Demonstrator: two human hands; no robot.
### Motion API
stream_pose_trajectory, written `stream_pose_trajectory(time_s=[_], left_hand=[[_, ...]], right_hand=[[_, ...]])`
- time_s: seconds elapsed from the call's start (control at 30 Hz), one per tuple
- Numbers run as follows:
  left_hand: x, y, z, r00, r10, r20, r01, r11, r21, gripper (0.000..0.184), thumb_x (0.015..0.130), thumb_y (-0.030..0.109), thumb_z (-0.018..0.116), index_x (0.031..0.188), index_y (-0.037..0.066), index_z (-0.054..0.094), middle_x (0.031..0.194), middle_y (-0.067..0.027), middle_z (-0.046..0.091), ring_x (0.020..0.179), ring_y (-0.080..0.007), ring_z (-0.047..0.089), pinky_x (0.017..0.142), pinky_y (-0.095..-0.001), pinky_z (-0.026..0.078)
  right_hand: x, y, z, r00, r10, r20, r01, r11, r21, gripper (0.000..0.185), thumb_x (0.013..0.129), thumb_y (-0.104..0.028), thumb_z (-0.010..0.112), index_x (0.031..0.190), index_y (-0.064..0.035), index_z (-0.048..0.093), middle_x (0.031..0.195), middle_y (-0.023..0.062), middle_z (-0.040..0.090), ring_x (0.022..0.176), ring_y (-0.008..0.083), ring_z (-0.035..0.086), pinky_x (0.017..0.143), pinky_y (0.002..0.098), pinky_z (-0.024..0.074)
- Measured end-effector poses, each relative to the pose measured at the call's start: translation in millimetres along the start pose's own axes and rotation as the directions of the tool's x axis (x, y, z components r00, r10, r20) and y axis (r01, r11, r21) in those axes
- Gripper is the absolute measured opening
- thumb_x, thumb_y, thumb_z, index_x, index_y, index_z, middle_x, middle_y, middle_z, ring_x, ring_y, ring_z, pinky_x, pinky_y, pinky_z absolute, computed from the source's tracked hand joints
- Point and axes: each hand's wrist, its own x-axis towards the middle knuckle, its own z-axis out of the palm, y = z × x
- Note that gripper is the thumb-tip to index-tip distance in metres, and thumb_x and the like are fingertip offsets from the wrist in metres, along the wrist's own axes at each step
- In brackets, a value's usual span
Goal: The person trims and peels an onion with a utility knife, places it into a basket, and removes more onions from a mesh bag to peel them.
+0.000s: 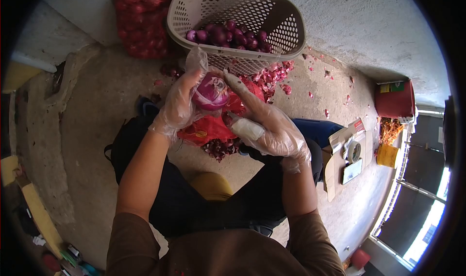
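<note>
My left hand [182, 103], in a clear plastic glove, is closed around a purple-red onion [211, 92], with loose glove film standing up above the fingers. At the onion's right side is my right hand [267, 125], gloved too. Its fingers are apart; the forefinger reaches up to the onion, and a white wrapping covers the thumb. No tool can be made out in it. Below both hands lies a red mesh bag [206, 130], partly hidden by them. Dark onion skins [221, 150] lie under the bag.
A beige perforated basket [177, 18] with several onions [228, 35] stands ahead. Left of it is a full red mesh sack [141, 21]. Skins [276, 74] litter the floor. To the right are a cardboard box [335, 162] with a tape roll [354, 151] and phone-like object [352, 171], and a red bin [395, 99].
</note>
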Motion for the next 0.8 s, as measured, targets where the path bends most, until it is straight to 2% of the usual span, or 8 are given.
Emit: stream_pose_trajectory(time_s=[0.13,0.3,0.4,0.47,0.53,0.63,0.73,0.8], left_hand=[[3,3,0,0.994,-0.098,0.057,0.104,0.989,-0.108,0.064,0.096,0.056,0.046,0.126,0.0,0.054,0.116,-0.0094,0.063,0.102,-0.0181,0.065,0.08,-0.0328,0.058],[-3,-5,-3,0.988,0.076,0.132,-0.103,0.972,0.211,0.069,0.092,0.059,0.055,0.127,-0.001,0.051,0.12,-0.009,0.058,0.108,-0.0178,0.06,0.089,-0.0334,0.054],[4,-5,-16,0.914,0.236,0.33,-0.383,0.773,0.507,0.07,0.09,0.056,0.06,0.128,-0.001,0.05,0.125,-0.0085,0.054,0.111,-0.0173,0.057,0.096,-0.0328,0.048],[4,1,-15,0.925,0.196,0.324,-0.352,0.761,0.545,0.067,0.09,0.052,0.061,0.129,-0.001,0.049,0.127,-0.0082,0.052,0.111,-0.0173,0.056,0.099,-0.0324,0.044],[-3,12,-3,0.99,-0.032,0.138,-0.025,0.919,0.393,0.064,0.09,0.046,0.062,0.131,-0.001,0.049,0.126,-0.0078,0.052,0.108,-0.0176,0.056,0.101,-0.0322,0.041],[1,-2,-7,0.98,0.094,0.177,-0.131,0.969,0.212,0.058,0.091,0.038,0.059,0.132,-0.001,0.049,0.123,-0.0086,0.056,0.11,-0.0174,0.057,0.098,-0.0324,0.045],[-8,6,-2,0.972,-0.144,0.187,0.15,0.988,-0.02,0.055,0.092,0.037,0.057,0.132,-0.001,0.05,0.119,-0.0096,0.06,0.109,-0.018,0.06,0.094,-0.0332,0.049],[-8,3,-10,0.951,-0.213,0.223,0.231,0.971,-0.056,0.053,0.092,0.036,0.055,0.131,0.0,0.051,0.119,-0.0105,0.061,0.107,-0.0193,0.062,0.092,-0.0339,0.052]], right_hand=[[4,13,7,0.996,-0.071,-0.055,0.073,0.997,0.035,0.08,0.094,-0.042,0.061,0.153,-0.003,0.024,0.145,0.0275,0.045,0.138,0.0371,0.04,0.11,0.0387,0.0364],[4,1,8,0.999,0.023,-0.046,-0.021,0.999,0.043,0.079,0.095,-0.043,0.059,0.153,-0.0026,0.024,0.146,0.0266,0.044,0.138,0.0367,0.04,0.11,0.0385,0.036],[3,-5,7,0.998,0.057,-0.02,-0.057,0.998,0.016,0.077,0.095,-0.042,0.06,0.152,-0.0029,0.026,0.14,0.027,0.048,0.133,0.0377,0.045,0.106,0.0392,0.0384],[2,-9,5,0.997,0.072,-0.006,-0.072,0.997,-0.011,0.076,0.095,-0.041,0.06,0.152,-0.003,0.027,0.136,0.0272,0.05,0.129,0.0384,0.047,0.104,0.0397,0.04],[2,-13,3,0.996,0.084,0.005,-0.084,0.996,-0.031,0.075,0.095,-0.041,0.06,0.152,-0.0032,0.029,0.133,0.0275,0.053,0.126,0.0391,0.05,0.101,0.0402,0.0416],[1,-18,2,0.993,0.115,0.015,-0.114,0.992,-0.055,0.073,0.095,-0.04,0.06,0.151,-0.0034,0.031,0.127,0.0278,0.056,0.12,0.0401,0.055,0.098,0.0409,0.0439],[0,-17,1,0.994,0.11,0.003,-0.11,0.992,-0.068,0.071,0.095,-0.039,0.06,0.15,-0.0037,0.033,0.122,0.0282,0.06,0.115,0.0411,0.059,0.094,0.0417,0.0463],[-1,-12,1,0.998,0.068,0.001,-0.068,0.994,-0.088,0.071,0.095,-0.038,0.061,0.15,-0.0041,0.033,0.114,0.0274,0.063,0.106,0.0415,0.063,0.09,0.0421,0.0478]])
